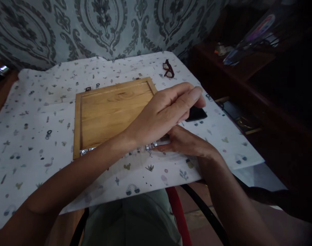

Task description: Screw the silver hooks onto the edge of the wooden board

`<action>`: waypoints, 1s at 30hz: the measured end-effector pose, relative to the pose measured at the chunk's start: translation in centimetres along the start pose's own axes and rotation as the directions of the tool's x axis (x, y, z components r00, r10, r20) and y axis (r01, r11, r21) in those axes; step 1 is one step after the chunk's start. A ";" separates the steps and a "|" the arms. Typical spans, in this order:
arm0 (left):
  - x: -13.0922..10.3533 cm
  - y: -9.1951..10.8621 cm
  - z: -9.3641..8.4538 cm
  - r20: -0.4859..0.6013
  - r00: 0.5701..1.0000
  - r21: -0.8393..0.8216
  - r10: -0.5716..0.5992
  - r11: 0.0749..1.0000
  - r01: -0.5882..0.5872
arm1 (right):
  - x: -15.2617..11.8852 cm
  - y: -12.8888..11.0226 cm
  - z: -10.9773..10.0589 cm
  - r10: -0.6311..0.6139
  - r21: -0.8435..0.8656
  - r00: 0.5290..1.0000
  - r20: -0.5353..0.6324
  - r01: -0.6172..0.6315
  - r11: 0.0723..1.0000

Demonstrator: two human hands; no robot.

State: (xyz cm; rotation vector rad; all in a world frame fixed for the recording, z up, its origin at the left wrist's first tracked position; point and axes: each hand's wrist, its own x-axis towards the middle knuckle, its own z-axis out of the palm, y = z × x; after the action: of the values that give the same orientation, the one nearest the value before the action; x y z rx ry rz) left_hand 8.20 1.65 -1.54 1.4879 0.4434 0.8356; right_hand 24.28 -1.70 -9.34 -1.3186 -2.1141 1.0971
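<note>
A framed wooden panel lies flat on the table, with small metal fittings along its near edge. My left forearm crosses above the panel. My left hand is over its right side, fingers curled closely together; anything inside them is hidden. Below it, my right hand is at the panel's near right corner. Its thumb lies along the near edge beside the shiny fittings, while my left hand covers its other fingertips. Just past my left fingers is a flat black object, partly hidden.
A white patterned cloth covers the table. Dark-framed glasses lie toward the back right. To the right stands dark red furniture with a clear plastic bottle on it and a partly open drawer.
</note>
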 end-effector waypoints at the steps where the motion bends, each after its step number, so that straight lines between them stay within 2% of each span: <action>1: 0.1 0.1 0.1 -0.035 0.999 0.011 -0.011 1.000 0.011 | 0.0 0.0 0.0 -0.001 -0.003 1.000 -0.002 0.001 1.000; 5: 0.0 -0.1 1.1 -0.172 0.985 -0.038 -0.021 0.999 0.015 | 0.1 -0.4 0.0 -0.056 0.028 0.998 0.005 0.055 0.998; 9: -0.2 -0.5 1.9 -0.174 0.984 -0.084 -0.025 0.996 0.011 | -0.1 -0.6 -0.1 -0.102 0.062 0.995 -0.010 0.102 0.993; 13: 0.3 -0.6 1.4 0.007 1.000 -0.078 -0.016 0.997 0.016 | -0.1 -0.5 -0.1 -0.030 0.082 0.999 0.026 0.027 0.996; 16: 0.9 -0.9 0.8 0.161 0.987 -0.094 0.015 0.996 0.000 | -0.1 -0.5 -0.1 0.016 0.062 0.999 0.048 -0.018 0.998; 19: 1.0 -1.0 0.7 0.215 0.974 -0.107 0.069 0.993 -0.047 | -0.1 -0.5 -0.1 0.005 0.053 0.999 0.048 -0.008 0.999; 20: 0.9 -1.0 0.9 0.184 0.979 -0.100 0.084 0.993 -0.067 | -0.1 -0.5 -0.1 -0.010 0.046 1.000 0.026 0.008 0.999; 22: 0.5 -0.8 1.3 0.031 0.995 -0.053 0.091 0.995 -0.090 | -0.1 -0.4 0.0 -0.043 0.034 0.998 -0.044 0.045 0.998; 25: -0.1 -0.7 2.1 -0.189 0.981 -0.025 0.051 0.998 -0.057 | 0.0 0.1 0.2 -0.073 0.040 0.994 -0.084 0.077 0.996; 27: -0.2 -0.7 2.4 -0.212 0.977 -0.059 0.034 0.997 -0.047 | 0.2 0.4 0.3 -0.077 0.058 0.995 -0.058 0.081 0.995; 30: -0.1 -1.0 2.4 -0.185 0.981 -0.076 0.063 0.994 -0.079 | 0.3 0.6 0.3 -0.071 0.092 0.997 -0.034 0.074 0.993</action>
State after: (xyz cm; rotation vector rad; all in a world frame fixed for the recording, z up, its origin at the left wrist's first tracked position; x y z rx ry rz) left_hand 10.04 0.06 -2.41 1.3627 0.4877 1.0405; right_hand 24.28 -1.43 -10.07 -1.1989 -2.0466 1.1242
